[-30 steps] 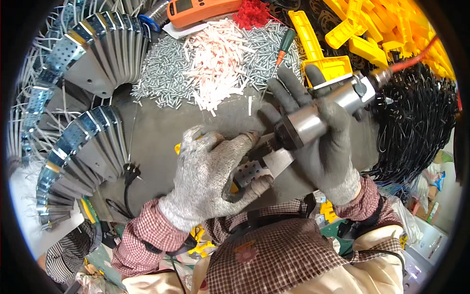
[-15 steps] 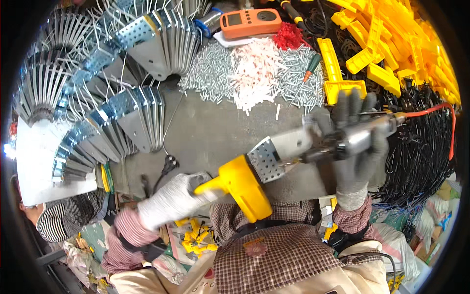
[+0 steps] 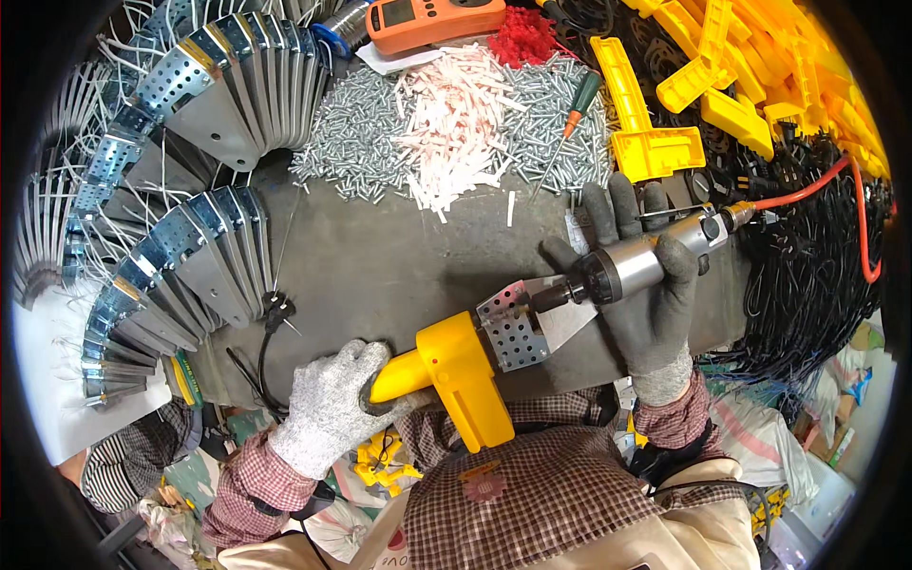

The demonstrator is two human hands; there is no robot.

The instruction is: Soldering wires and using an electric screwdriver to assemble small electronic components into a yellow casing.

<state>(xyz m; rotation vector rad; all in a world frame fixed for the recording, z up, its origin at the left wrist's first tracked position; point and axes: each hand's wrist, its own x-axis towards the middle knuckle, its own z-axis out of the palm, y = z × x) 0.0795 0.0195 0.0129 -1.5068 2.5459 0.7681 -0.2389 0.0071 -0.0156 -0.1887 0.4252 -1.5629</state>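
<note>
My left hand [image 3: 332, 394], in a light grey glove, is closed round the handle end of a yellow plastic housing [image 3: 465, 380]. A perforated metal bracket [image 3: 513, 332] with a flat grey plate joins the housing's right side. In my right hand [image 3: 655, 313], gloved in dark grey, lies a silver air screwdriver [image 3: 646, 268]; one finger curls over its body while others stretch out. The driver's dark nose points left and lies at the bracket's right edge; whether it touches a screw is hidden. A red air hose [image 3: 803, 195] runs from its rear.
Piles of silver screws [image 3: 351, 133], pale sleeves [image 3: 446, 123] and red bits [image 3: 532, 38] lie at the back, with a green-handled screwdriver [image 3: 581, 100]. Fanned metal brackets [image 3: 218, 237] stand left. Yellow housings [image 3: 731, 123] and black cables [image 3: 807, 294] fill the right. An orange meter [image 3: 427, 21] lies behind.
The air screwdriver has come left and its nose now meets the bracket. The view has shifted, so the piles appear further left. Both hands keep their holds.
</note>
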